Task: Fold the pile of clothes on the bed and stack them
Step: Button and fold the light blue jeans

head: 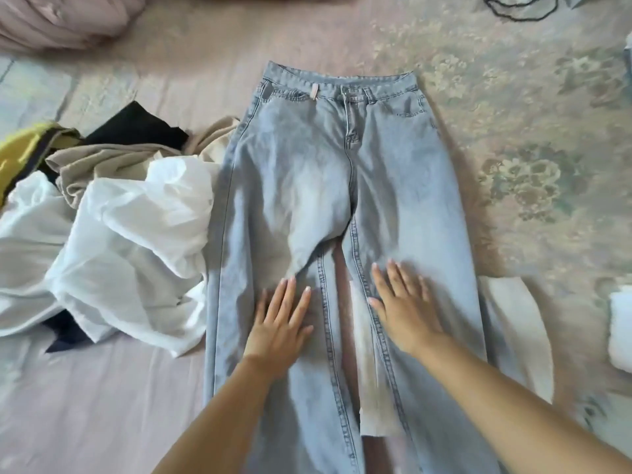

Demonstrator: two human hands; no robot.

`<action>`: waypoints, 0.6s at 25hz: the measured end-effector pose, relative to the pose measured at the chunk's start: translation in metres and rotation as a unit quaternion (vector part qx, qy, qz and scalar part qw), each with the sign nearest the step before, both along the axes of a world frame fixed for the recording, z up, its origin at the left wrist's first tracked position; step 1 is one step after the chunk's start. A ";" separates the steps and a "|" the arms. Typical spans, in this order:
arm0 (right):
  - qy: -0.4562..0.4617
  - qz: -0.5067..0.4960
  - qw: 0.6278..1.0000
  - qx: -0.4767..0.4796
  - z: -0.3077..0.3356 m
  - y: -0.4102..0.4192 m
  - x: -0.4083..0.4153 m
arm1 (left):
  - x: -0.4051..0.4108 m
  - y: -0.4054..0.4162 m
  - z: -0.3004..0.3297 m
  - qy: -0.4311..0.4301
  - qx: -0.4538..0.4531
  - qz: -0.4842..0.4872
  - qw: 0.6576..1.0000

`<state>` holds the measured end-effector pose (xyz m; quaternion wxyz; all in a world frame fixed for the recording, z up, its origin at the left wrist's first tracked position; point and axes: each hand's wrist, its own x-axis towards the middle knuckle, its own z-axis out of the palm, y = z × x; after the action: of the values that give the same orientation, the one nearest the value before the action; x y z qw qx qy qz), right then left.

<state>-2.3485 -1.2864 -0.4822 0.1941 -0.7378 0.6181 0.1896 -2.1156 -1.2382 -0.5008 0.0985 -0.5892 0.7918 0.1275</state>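
Head view looks down on two bare arms reaching forward over a pair of jeans [328,186] spread front-up on the bed [102,398]. The left hand [280,323] lies flat on the left trouser leg, fingers straight and slightly fanned, gripping nothing; the right hand [403,309] lies the same way on the right leg, palm down, fingers spread, holding nothing. Both press just below the crotch, most likely to smooth the denim flat so the legs lie even before one is folded over the other. Between the hands, in the gap between the two legs, a strip of pale cloth [372,381] shows from under the jeans, and what may be the same cloth comes out again just right of the right hand; the jeans seem to have been laid over it. Beyond the fingertips the waistband points away from the person, which leaves the legs nearest for folding. Left of the left hand, touching the jeans' outer seam, sits the unfolded pile [113,213]: a crumpled white garment on top, beige, black and yellow pieces behind it. Far right of the right hand, at the frame edge, a white folded item [620,330] may be the start of the stack. A rumpled pink blanket [58,22] lies well beyond the pile.
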 end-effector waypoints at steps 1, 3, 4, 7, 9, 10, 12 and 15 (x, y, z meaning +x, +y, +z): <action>-0.037 0.032 0.998 -0.024 0.006 0.027 0.012 | -0.002 0.034 -0.001 0.014 0.014 -0.014 1.000; -0.094 0.093 0.989 -0.072 0.016 0.097 0.032 | -0.001 0.117 -0.007 0.032 0.001 -0.046 0.998; -0.111 0.114 0.984 -0.075 0.015 0.137 0.040 | 0.003 0.160 -0.009 0.035 0.004 -0.056 0.998; -0.129 0.113 0.984 -0.041 0.011 0.235 0.048 | 0.022 0.255 -0.001 0.052 0.002 -0.094 0.994; -0.111 0.114 0.987 0.010 0.010 0.286 0.041 | 0.032 0.300 0.003 0.064 -0.004 -0.108 0.992; -0.100 0.110 0.988 0.028 0.012 0.307 0.036 | 0.035 0.320 0.004 0.069 -0.004 -0.114 0.991; -0.071 0.122 0.987 0.070 0.016 0.340 0.029 | 0.036 0.351 0.002 0.077 0.003 -0.115 0.990; -0.031 0.174 0.982 0.061 0.006 0.367 0.019 | 0.028 0.356 0.000 0.056 0.007 -0.078 0.995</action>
<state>-2.3298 -0.9193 -0.4759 0.2223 -0.8263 0.4611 0.2348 -2.0873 -0.8827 -0.5005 0.0674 -0.5166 0.8389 0.1578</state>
